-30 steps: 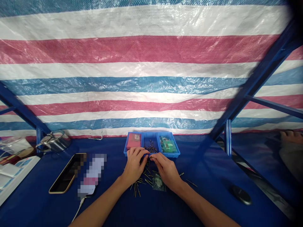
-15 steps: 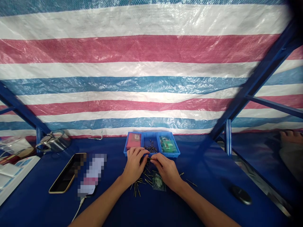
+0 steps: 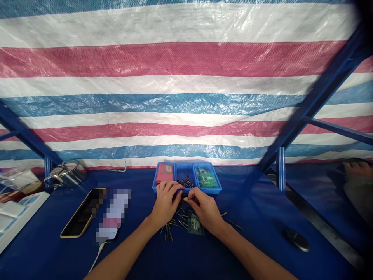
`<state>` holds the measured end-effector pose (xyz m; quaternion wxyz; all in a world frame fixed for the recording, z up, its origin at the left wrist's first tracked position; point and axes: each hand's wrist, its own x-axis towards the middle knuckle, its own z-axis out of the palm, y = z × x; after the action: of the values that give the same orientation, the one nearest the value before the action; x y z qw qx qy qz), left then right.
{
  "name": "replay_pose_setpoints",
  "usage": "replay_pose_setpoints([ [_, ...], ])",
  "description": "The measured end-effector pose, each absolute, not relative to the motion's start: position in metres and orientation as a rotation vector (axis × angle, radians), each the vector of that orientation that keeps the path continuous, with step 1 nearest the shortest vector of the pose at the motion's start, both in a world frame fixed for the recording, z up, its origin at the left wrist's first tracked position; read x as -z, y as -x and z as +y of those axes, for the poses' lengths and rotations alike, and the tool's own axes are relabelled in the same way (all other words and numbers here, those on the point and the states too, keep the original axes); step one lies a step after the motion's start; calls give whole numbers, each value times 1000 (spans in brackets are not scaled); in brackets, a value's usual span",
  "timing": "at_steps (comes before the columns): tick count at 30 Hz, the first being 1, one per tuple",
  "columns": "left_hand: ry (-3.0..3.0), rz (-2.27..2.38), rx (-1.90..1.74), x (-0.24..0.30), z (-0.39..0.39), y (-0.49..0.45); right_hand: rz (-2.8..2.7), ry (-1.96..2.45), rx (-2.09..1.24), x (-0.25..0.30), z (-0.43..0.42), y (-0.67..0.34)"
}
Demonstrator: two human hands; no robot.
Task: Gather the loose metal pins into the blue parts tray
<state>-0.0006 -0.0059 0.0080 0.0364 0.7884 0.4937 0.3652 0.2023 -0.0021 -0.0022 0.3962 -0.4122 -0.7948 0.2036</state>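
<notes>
My left hand point(image 3: 166, 200) is curled in front of the tray's left and middle compartments, fingers bent over the thumb; what lies between them is hidden. Close by on the right, my right hand point(image 3: 205, 206) pinches the small end of what looks like a drill bit point(image 3: 188, 199) between thumb and forefinger. Loose thin drill bits point(image 3: 167, 232) lie scattered under and between both hands. A small clear bag point(image 3: 195, 224) with pale contents rests beside my right wrist. The blue three-part tray point(image 3: 218, 190) holds red packets point(image 3: 164, 174), drill bits point(image 3: 185, 181) and green packets point(image 3: 206, 177).
Two phones lie to the left, a dark one point(image 3: 83, 214) and a lit one point(image 3: 113, 217) with a white cable. Behind them stands a metal pot point(image 3: 71, 174). A black mouse-like object point(image 3: 296, 240) sits on the right. Blue frame bars point(image 3: 309, 97) slope at both sides.
My right hand has drawn slightly away from the left fingertips, its pinch turned a little downward. The left hand stays in nearly the same place.
</notes>
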Motion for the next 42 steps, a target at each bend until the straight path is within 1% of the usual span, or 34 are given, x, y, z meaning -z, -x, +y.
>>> replay_pose_setpoints([
  [21, -2432, 1521, -1133, -8, -5, 1, -2035, 1064, -571, 6, -2, -204],
  [42, -2422, 1519, -1132, -7, -5, 1, -2063, 1043, -514, 3, -2, -202],
])
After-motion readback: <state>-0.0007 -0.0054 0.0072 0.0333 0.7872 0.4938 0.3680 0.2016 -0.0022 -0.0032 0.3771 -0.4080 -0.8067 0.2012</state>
